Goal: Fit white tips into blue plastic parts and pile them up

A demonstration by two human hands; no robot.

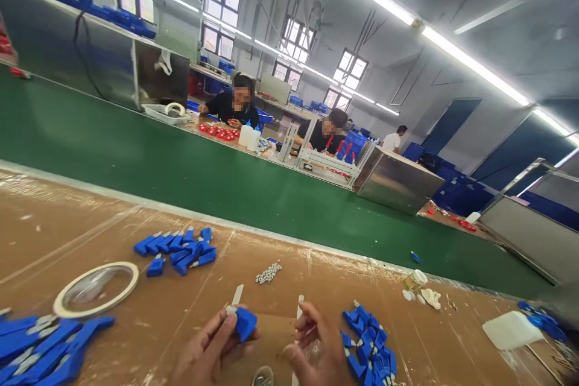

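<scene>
While the brown bench [190, 307] takes up most of the view, a pile of blue parts [371, 347] sits just right of the right hand [316, 344], tape ring [96, 288] well left. Left hand [212, 350] has its grip closed on one blue piece [245, 321]; right grip pinches a thin white strip [299, 307].

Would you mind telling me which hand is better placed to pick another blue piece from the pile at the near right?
Probably the right hand: it sits directly beside that pile of blue pieces, while the left hand already has a blue piece in its grip.
</scene>
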